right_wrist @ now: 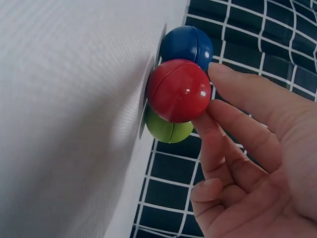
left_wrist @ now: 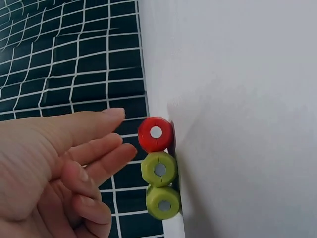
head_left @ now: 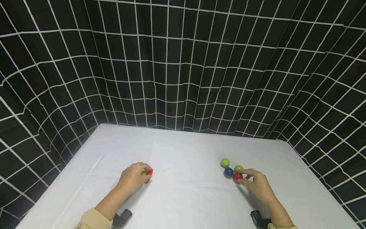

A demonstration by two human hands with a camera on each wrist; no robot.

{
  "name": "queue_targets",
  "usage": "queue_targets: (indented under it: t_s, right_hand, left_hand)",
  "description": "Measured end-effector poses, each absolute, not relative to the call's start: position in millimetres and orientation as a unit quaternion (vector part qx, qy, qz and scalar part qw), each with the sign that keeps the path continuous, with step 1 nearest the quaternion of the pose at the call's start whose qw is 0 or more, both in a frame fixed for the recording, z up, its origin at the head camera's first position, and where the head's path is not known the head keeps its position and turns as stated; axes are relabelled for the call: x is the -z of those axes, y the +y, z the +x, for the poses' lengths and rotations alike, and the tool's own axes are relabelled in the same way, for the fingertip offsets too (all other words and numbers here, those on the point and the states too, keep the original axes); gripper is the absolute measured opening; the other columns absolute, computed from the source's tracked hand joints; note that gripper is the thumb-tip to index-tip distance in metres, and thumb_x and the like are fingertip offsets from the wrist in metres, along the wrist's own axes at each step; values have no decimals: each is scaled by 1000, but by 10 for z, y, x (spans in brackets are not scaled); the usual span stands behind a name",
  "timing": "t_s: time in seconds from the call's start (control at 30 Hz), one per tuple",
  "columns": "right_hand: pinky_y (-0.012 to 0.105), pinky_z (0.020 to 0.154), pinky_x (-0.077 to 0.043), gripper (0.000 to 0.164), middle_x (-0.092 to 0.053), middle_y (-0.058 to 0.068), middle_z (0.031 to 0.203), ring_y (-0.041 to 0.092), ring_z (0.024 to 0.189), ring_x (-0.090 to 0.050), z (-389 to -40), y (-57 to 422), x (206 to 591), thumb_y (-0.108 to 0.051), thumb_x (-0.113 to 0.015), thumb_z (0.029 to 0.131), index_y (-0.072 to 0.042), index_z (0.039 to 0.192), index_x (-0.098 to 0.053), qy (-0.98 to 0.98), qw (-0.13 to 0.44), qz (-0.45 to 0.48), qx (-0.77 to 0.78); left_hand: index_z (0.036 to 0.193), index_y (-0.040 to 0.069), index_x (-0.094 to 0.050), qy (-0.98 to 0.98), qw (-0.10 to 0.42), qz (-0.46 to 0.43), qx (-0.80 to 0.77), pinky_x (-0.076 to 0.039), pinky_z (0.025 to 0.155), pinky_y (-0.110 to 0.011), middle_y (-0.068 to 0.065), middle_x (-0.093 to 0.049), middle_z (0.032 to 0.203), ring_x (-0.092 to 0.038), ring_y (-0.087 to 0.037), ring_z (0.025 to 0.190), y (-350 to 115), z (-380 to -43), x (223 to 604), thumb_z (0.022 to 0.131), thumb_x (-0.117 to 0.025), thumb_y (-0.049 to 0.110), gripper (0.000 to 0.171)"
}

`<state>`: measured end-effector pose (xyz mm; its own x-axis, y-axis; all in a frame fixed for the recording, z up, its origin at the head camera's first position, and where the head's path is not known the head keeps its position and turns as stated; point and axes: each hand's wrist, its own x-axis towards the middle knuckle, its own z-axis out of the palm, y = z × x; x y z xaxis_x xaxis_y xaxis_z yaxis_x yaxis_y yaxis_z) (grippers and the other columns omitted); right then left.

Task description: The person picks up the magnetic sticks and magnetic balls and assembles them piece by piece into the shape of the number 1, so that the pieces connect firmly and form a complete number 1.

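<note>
My right hand (head_left: 258,186) pinches a glossy red ball (right_wrist: 179,91) between thumb and fingertips. Behind that ball, in the right wrist view, sit a blue ball (right_wrist: 185,45) and a green ball (right_wrist: 169,128). The head view shows another green ball (head_left: 225,163) just beyond the blue one. At the left, my left hand (left_wrist: 64,173) has its thumb and fingers apart, tips close to a red eight-sided piece (left_wrist: 155,134) with a pale round centre. Two green eight-sided pieces (left_wrist: 159,169) line up beside it; in the head view the hand partly hides this group.
A white cloth-covered table (head_left: 183,197) lies under both groups. Black curtain with a white grid (head_left: 183,70) stands around its back and sides. Dark wrist straps (head_left: 122,218) show below the sleeves.
</note>
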<state>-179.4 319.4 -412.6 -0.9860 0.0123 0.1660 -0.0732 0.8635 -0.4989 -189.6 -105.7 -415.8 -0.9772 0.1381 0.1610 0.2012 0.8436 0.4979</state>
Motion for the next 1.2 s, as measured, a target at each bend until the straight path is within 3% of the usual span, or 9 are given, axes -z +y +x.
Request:
queue_targets:
  t_s: [0.37,0.67,0.9,1.2]
  right_hand:
    - [31,72,-42,30,-67,14,104,21,88,-57,-1806,3190,4162,-12,-76,73,-4,101,-69,-961,87,17,-261]
    - [38,77,-45,28,-66,14,105,21,89,-57,-1804,3179,4190,-11,-75,74,-6,101,-68,-962,80,22,-259]
    - [47,80,-47,31,-66,14,105,23,89,-58,-1794,3169,4184,-12,-75,73,-4,102,-67,-963,78,28,-258]
    - [48,80,-47,36,-66,16,103,25,89,-59,-1787,3176,4172,-16,-78,72,0,102,-67,-963,71,23,-259]
  left_hand:
    - [88,9,-69,-955,73,-111,266,-51,64,-32,-5,-68,89,-60,-13,72,-1015,-1879,4218,72,-78,12,18]
    - [92,6,-70,-958,68,-101,260,-53,74,-41,-7,-69,95,-65,-24,87,-1008,-1898,4242,72,-77,10,22]
    - [85,9,-69,-960,65,-111,248,-49,64,-32,-1,-66,78,-58,-12,70,-952,-1927,4254,72,-77,13,16]
    - [80,7,-69,-966,41,-109,231,-43,58,-29,2,-61,69,-49,-11,62,-920,-1921,4228,74,-77,17,14]
